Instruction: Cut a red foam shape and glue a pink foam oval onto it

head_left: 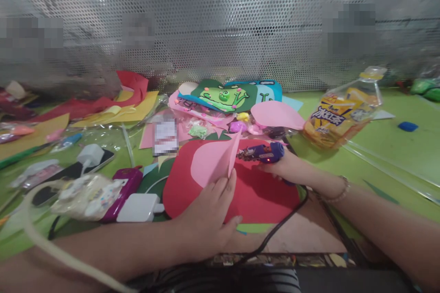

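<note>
My left hand [209, 206] holds up the right side of a pink paper shape [209, 160], fingers together at its lifted edge and thumb stretched out over the red paper below. The pink shape's left part lies on a rounded red paper sheet [264, 197]. In my right hand [292, 167] is a purple-blue hot glue gun [266, 153], its small red light lit. The gun's nozzle points left, close to the raised pink flap. A black cord [275, 233] runs down from the gun toward the front edge.
Behind the red sheet lies a green and blue paper craft [227, 96] with clay decoration. A bottle of tea [340, 112] leans at right. Chargers [139, 207], a purple power bank [125, 187] and a phone [103, 160] crowd the left. A perforated metal panel [220, 23] stands behind.
</note>
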`<move>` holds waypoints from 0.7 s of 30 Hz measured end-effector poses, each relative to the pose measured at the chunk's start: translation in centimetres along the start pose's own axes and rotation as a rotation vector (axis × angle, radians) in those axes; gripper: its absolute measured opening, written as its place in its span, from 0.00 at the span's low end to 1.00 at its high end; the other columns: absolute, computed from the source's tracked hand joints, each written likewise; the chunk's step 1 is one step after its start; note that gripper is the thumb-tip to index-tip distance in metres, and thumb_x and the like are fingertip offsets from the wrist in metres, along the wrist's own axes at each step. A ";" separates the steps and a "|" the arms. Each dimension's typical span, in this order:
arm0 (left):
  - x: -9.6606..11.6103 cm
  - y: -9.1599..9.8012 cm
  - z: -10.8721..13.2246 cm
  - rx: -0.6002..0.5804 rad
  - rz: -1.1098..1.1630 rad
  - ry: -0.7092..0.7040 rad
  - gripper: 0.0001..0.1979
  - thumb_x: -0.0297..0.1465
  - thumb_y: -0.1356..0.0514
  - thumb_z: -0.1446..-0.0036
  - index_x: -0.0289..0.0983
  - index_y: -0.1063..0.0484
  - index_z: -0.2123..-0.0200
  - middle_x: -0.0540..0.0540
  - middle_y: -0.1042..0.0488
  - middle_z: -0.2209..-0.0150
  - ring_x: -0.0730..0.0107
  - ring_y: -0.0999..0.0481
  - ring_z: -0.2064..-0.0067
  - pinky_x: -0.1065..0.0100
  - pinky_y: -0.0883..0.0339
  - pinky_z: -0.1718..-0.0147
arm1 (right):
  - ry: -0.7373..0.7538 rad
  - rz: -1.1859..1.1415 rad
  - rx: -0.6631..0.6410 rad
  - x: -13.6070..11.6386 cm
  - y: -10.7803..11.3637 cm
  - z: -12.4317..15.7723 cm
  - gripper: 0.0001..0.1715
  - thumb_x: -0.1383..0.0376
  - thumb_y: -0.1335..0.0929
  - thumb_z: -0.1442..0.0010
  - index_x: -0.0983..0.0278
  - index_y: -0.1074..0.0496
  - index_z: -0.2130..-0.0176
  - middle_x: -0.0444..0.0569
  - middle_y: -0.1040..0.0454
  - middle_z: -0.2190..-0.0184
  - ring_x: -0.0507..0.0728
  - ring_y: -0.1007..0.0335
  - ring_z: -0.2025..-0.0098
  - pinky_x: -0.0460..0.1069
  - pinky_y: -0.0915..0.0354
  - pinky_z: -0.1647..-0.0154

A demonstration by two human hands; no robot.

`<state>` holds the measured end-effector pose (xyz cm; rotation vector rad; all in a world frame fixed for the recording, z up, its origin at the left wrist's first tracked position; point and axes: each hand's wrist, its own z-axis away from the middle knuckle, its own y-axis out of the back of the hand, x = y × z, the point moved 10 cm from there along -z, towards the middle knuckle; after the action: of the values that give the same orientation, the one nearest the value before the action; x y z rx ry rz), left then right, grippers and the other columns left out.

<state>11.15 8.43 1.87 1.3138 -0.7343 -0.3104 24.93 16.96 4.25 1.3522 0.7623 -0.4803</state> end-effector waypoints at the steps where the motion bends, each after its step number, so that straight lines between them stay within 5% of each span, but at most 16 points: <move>1: 0.0 0.0 0.0 0.007 0.002 -0.006 0.35 0.34 0.50 0.41 0.30 0.63 0.35 0.33 0.46 0.39 0.53 0.46 0.40 0.52 0.49 0.42 | -0.006 -0.012 -0.015 0.1 -0.2 0.0 0.17 0.66 0.31 0.55 0.63 0.29 0.61 0.37 0.35 0.88 0.51 0.37 0.86 0.45 0.38 0.84; 12: 0.5 -0.4 0.1 0.009 -0.090 -0.084 0.34 0.34 0.50 0.41 0.26 0.60 0.36 0.30 0.46 0.39 0.52 0.49 0.39 0.52 0.48 0.44 | -0.050 -0.126 -0.148 0.9 -1.5 -0.1 0.13 0.62 0.32 0.53 0.65 0.28 0.65 0.43 0.27 0.79 0.48 0.38 0.84 0.43 0.39 0.85; 21: 0.5 -0.4 0.2 -0.008 -0.127 -0.054 0.31 0.36 0.52 0.38 0.26 0.53 0.37 0.32 0.35 0.46 0.51 0.36 0.49 0.52 0.42 0.49 | -0.037 -0.163 -0.148 1.3 -1.6 -0.1 0.18 0.62 0.31 0.52 0.64 0.29 0.60 0.44 0.26 0.74 0.48 0.37 0.84 0.43 0.37 0.85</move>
<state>11.49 7.88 1.70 1.3515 -0.6948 -0.4519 24.65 16.91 2.26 1.1464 0.8644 -0.5650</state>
